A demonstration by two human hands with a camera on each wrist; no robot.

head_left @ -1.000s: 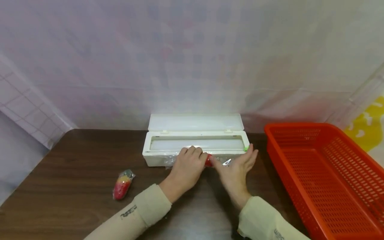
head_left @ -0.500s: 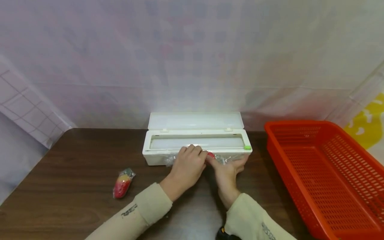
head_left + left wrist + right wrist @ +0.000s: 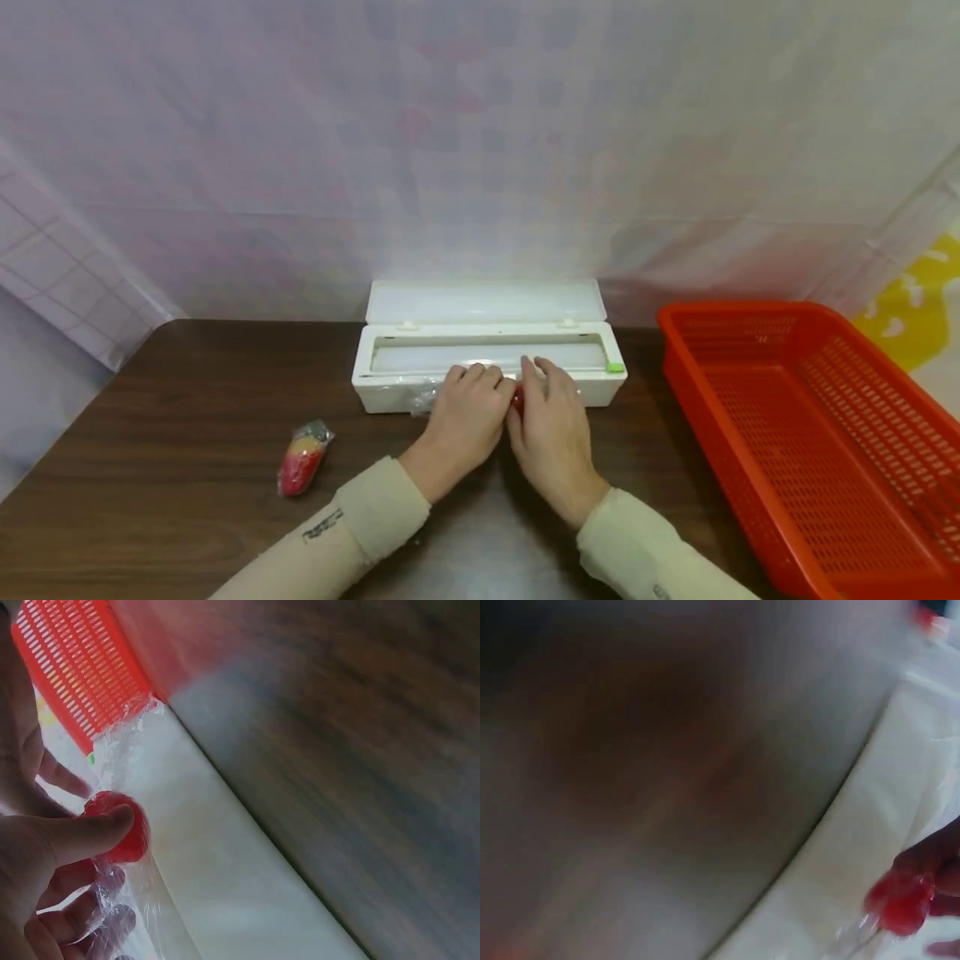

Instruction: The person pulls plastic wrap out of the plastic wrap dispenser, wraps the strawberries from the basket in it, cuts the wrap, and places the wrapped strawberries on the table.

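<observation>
My left hand (image 3: 468, 417) grips a rounded red object (image 3: 124, 832), its thumb pressed on the near side in the left wrist view. Crinkled cling film (image 3: 124, 746) lies over that object and the left fingertips. Behind both hands stands a white cling film dispenser (image 3: 393, 398), its lid tipped back and a pale roll visible inside. My right hand (image 3: 555, 437) is right beside the red object, index and middle fingers extended over the dispenser's front edge, thumb close to the object. Most of the red object is hidden by the hands in the head view.
A film-wrapped red, yellow and green fruit-shaped piece (image 3: 303, 460) lies on the brown wooden table (image 3: 172, 467) at left. A large red plastic basket (image 3: 738, 467) stands at right. A light patterned sheet (image 3: 480, 150) hangs behind the table.
My right hand has come inward from the dispenser's right end to the red object, first drawing in the film, then raising its fingers in front. My left hand stays in place.
</observation>
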